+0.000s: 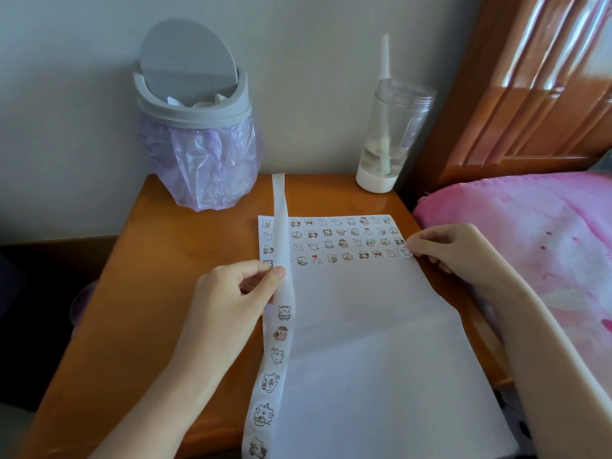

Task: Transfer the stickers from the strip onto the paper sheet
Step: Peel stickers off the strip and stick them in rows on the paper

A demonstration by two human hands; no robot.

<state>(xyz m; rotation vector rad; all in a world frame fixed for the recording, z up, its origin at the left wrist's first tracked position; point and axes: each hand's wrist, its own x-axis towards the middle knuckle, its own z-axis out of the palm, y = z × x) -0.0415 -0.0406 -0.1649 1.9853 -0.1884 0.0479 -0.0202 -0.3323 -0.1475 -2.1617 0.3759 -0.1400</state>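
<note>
Against the wall, a wooden nightstand (165, 293) carried all items under inspection, with a wooden headboard (530, 94) and a pink bedcover (546, 243) directly to its right. A white paper sheet (364, 342) lay flat on the right part of the top, running from mid-depth to the near edge. At the back left corner stood a grey waste bin (192, 104) with its swing lid tilted up and a purple liner bag (205, 160) hanging outside the body. At the back right corner stood a clear bottle (394, 127) on a white base, holding a little liquid and a white straw (384, 58). The sticker strip (281, 220) ran lengthwise over the left edge of the sheet. Its far portion was blank backing reaching towards the bin, and its near portion bore a column of cartoon stickers down to the near edge of the table. The left hand (231, 293) gripped the strip about midway, pinching it between thumb and forefinger with the other fingers curled. The right hand (443, 246) was at the right edge of the sheet, fingers curled, holding one round sticker (405, 251) at its fingertips. Four rows of placed stickers (344, 240) filled the far end of the sheet, and the held sticker sat at the right end of the fourth row. Whether it was already adhered could not be determined.
</note>
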